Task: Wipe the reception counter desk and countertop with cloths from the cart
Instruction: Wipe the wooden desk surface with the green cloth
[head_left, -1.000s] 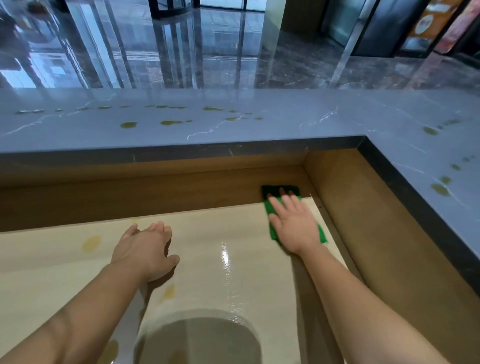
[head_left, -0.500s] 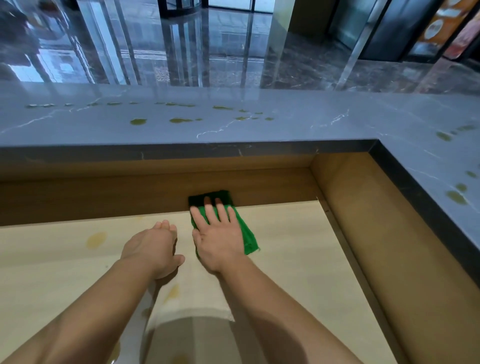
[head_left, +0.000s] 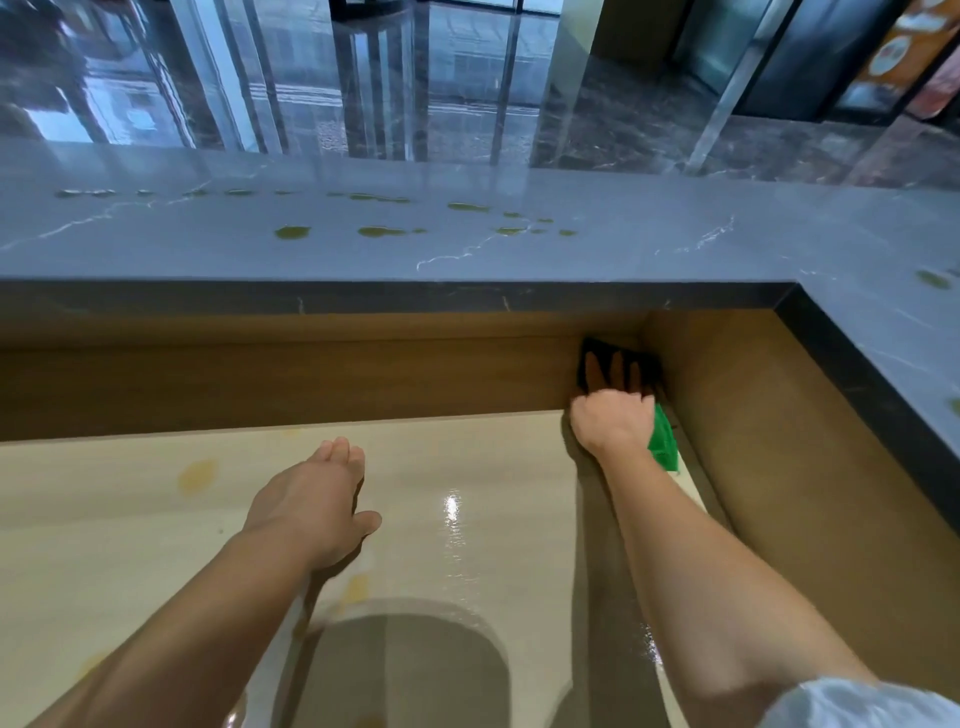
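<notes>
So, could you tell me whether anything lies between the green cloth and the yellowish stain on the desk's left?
Only the left hand, resting on the desk between the green cloth and that yellowish stain.

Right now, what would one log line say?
right hand: presses green cloth into back right corner of desk | left hand: rests on desk | countertop: green spots, not yet wiped

Counter (head_left: 467, 467): open stretches far left and middle. Back panel (head_left: 311, 379) and side panel (head_left: 753, 415) wall in the far right corner; stone ledge (head_left: 363, 249) tops both.
</notes>
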